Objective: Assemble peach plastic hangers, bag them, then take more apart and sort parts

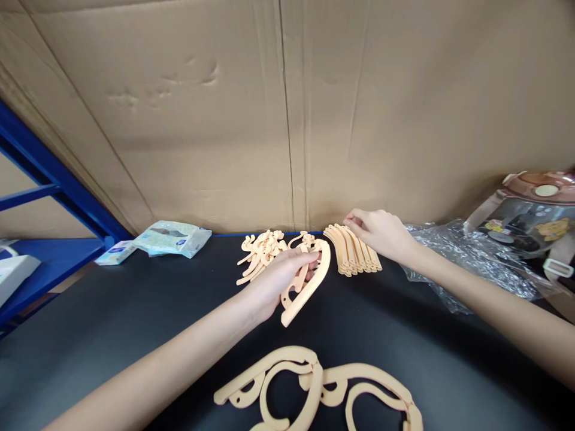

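Note:
My left hand [287,269] is closed around a beige plastic folding hanger [309,287], its curved arm slanting down toward me. Behind that hand lies a loose pile of small beige hanger hooks [260,251]. To the right, a neat row of beige hanger arms [353,254] lies side by side. My right hand [381,232] hovers at the far end of this row with thumb and fingers pinched together; whatever is between them is hidden. Closest to me lie two hangers with hooks, one [314,389] overlapping the other [377,377].
A crumpled clear plastic bag [471,257] lies at right, beside a transparent bottle with a strap [534,209]. At back left are a tissue pack [173,237] and a small box [115,252]. A blue metal frame [58,179] stands left; cardboard [202,120] walls the back.

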Motion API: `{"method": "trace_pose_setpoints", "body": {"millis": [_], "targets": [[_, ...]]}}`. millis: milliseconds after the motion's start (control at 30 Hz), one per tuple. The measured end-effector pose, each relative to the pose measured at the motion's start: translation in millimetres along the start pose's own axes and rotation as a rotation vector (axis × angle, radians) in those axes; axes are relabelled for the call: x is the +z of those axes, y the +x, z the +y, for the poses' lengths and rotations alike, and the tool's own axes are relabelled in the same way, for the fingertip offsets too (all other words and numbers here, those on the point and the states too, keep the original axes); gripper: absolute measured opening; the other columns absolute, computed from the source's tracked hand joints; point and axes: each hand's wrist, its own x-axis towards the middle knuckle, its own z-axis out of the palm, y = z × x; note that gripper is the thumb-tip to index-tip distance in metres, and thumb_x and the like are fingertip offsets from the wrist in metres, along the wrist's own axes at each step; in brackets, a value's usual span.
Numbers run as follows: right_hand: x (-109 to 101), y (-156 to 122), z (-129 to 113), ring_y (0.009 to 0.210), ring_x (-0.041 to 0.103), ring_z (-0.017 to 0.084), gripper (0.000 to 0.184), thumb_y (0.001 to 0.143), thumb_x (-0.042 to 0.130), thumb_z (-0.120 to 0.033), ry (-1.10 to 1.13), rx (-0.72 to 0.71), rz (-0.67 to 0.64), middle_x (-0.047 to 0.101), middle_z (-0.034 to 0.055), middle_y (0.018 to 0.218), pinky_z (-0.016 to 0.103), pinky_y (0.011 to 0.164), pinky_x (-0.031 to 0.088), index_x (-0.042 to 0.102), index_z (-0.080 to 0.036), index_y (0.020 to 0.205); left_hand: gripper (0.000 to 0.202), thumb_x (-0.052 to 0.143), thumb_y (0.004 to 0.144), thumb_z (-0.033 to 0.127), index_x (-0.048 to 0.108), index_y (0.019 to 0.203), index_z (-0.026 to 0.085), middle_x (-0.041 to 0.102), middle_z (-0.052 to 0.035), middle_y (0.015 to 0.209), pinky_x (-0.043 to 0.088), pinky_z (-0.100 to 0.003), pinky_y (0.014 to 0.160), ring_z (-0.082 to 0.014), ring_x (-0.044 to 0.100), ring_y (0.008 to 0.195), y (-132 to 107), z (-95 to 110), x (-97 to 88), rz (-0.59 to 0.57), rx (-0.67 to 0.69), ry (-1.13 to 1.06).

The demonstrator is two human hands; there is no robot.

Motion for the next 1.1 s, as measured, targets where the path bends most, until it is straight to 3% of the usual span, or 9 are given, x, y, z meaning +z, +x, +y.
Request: {"method": "trace_pose_setpoints", "body": {"millis": [133,233,333,500,600,667,800,967,1100], "targets": [[2.4,-28.9,-26.2,0.057,0.059,0.014,0.051,0.098,0.029,-0.051,0.288,-0.135,-0.192,0.063,-0.0006,0.062,0.026,0.057,0.042,0.065,-0.022,0.076,0.029,0.044,0.093,0.034,0.062,0.079,0.016,0.059,-0.0013,0.072,0.042,-0.024,0.067,-0.0137,0.054,0.068,-1.8,1.5,4.9,-0.035,0.024,-0.035],[4.8,-44.7,-43.0,0.063,0.058,0.014,0.037,0.091,0.049,-0.052,0.767,-0.213,-0.354,0.063,-0.0003,0.072,0.026,0.058,0.043,0.066,-0.020,0.085,0.031,0.035,0.095,0.028,0.061,0.083,0.017,0.059,-0.0021,0.076,0.044,-0.027,0.074,-0.0150,0.055,0.072,-4.4,3.3,8.7,-0.080,0.063,-0.048],[-0.4,-45.7,-45.3,0.065,0.054,0.014,0.031,0.087,0.056,-0.049,0.896,-0.195,-0.318,0.061,-0.0006,0.073,0.026,0.059,0.041,0.065,-0.020,0.082,0.017,0.047,0.090,0.026,0.059,0.082,0.017,0.057,-0.0019,0.083,0.045,-0.026,0.076,-0.0154,0.054,0.079,-6.5,6.0,7.5,-0.089,0.174,0.008],[-17.5,-37.4,-32.1,0.053,0.046,0.011,0.034,0.090,0.050,-0.046,0.613,-0.149,-0.107,0.055,-0.0028,0.063,0.026,0.052,0.034,0.065,-0.019,0.074,0.025,0.055,0.089,0.037,0.049,0.074,0.018,0.041,0.0033,0.072,0.032,-0.017,0.053,-0.0093,0.039,0.064,-5.9,12.3,-0.2,-0.016,0.291,0.163],[-20.0,-38.6,-28.3,0.052,0.050,0.011,0.025,0.092,0.049,-0.037,0.354,-0.179,0.044,0.062,-0.0028,0.069,0.026,0.052,0.035,0.066,-0.021,0.102,0.031,0.052,0.091,0.039,0.043,0.070,0.018,0.032,0.0052,0.066,0.022,-0.015,0.045,-0.0073,0.028,0.055,-5.3,13.6,-1.3,0.013,0.278,0.215],[-17.7,-40.9,-27.6,0.055,0.055,0.013,0.026,0.094,0.048,-0.031,0.059,-0.290,0.225,0.066,-0.0013,0.074,0.026,0.053,0.035,0.061,-0.022,0.114,0.030,0.050,0.092,0.042,0.047,0.075,0.019,0.033,0.0054,0.066,0.017,-0.014,0.042,-0.0066,0.025,0.051,-5.9,12.6,-0.4,0.000,0.253,0.240],[-12.7,-43.2,-25.2,0.055,0.056,0.014,0.018,0.093,0.046,-0.013,-0.528,-0.639,0.472,0.063,0.0002,0.068,0.029,0.053,0.033,0.063,-0.017,0.099,0.029,0.047,0.094,0.046,0.053,0.083,0.019,0.032,0.0063,0.063,0.014,-0.012,0.036,-0.0062,0.020,0.047,-9.9,9.6,2.8,-0.114,0.174,0.211],[-11.5,-43.6,-18.6,0.051,0.054,0.014,0.024,0.086,0.041,0.001,-0.636,-0.822,0.455,0.060,0.0011,0.068,0.030,0.053,0.032,0.059,-0.014,0.093,0.025,0.041,0.097,0.036,0.049,0.080,0.018,0.030,0.0075,0.057,0.021,-0.011,0.033,-0.0063,0.017,0.045,-16.9,7.5,10.4,-0.219,0.064,0.104],[-2.0,-46.2,-16.2,0.050,0.054,0.015,0.025,0.084,0.040,0.002,-0.575,-0.848,0.275,0.063,0.0027,0.070,0.030,0.051,0.031,0.057,-0.014,0.094,0.023,0.035,0.096,0.033,0.044,0.081,0.020,0.036,0.0064,0.057,0.025,-0.012,0.033,-0.0075,0.024,0.045,-20.0,-1.3,23.0,-0.230,0.008,-0.001]]}}
